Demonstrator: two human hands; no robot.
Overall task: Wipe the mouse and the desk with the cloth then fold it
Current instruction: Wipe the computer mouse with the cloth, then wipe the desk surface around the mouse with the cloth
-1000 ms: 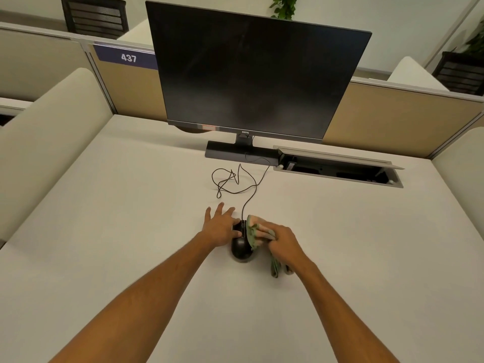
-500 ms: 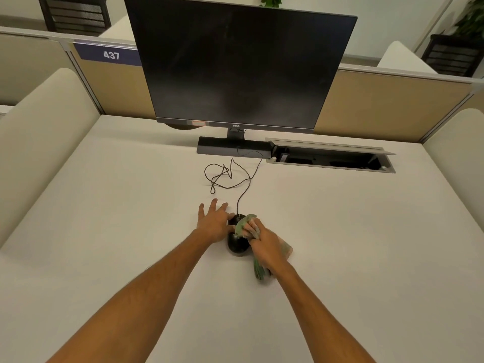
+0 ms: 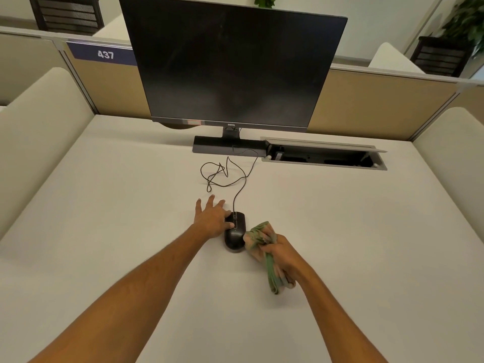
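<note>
- Off-white, matte table (image 3: 117, 205) filling most of the view, plain and smooth, with low cream-coloured cushioned dividers (image 3: 39, 132) rising on the left and right edges.
- Tan partition panels (image 3: 379, 108) with pale metal rails along the far edge; beyond them dark slatted chair backs (image 3: 66, 13) and green plant leaves (image 3: 468, 19) at the upper right.
- Open cable tray (image 3: 323, 157) with a raised grey lid sunk into the table, just right of the monitor base.
- Black monitor (image 3: 230, 66), screen dark, on a flat rectangular base; small "BenQ" lettering on the lower bezel, a small pinkish sticker to its left, too blurred to read.
- Blue label (image 3: 104, 54) on the left partition reading "437" in white.
- Black wired mouse (image 3: 235, 233) flat on the table near the centre; thin black cable (image 3: 225, 176) looping loosely away towards the monitor base.
- Left hand (image 3: 212, 218) spread flat, fingers splayed on the table, thumb side touching the mouse's left edge; nothing gripped.
- Right hand (image 3: 282, 254) closed in a fist around a bunched green and peach cloth (image 3: 258, 238); upper wad of cloth pressed against the mouse's right rear side, the lower tail hanging out below the fist onto the table.
</note>
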